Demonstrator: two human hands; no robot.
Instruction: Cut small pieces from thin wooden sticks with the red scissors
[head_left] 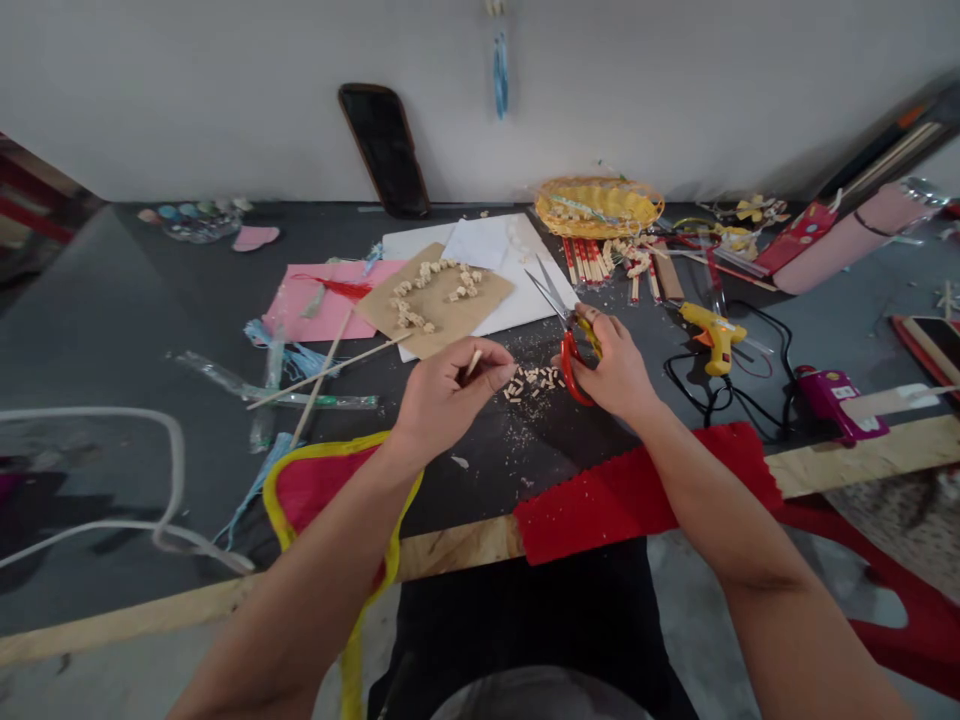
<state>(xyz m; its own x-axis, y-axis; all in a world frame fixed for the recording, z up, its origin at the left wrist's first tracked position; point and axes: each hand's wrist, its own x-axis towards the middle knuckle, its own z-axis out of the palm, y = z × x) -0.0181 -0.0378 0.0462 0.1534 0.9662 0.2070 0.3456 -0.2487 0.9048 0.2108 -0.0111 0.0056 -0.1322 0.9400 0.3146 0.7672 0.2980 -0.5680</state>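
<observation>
My left hand [454,395] is closed round a short pale wooden stick [472,364], with thumb and forefinger pinched together. My right hand [611,365] grips scissors [570,350] by their red and yellow handles, the blades parted and pointing away from me. Between the hands lies a small pile of cut stick pieces [532,380] amid crumbs on the dark tabletop. Beyond my left hand, a brown paper square [480,310] bears a curved row of pale beige clusters [409,300]. Two long thin sticks [337,370] cross to its left.
A yellow glue gun [716,338] with a black cord lies right of my hand. Behind are a yellow basket [555,225], a leaning phone [384,150] and a pink bottle [847,240]. Red cloth [600,505] hangs over the table's front edge; a white cable [176,460] curls at left.
</observation>
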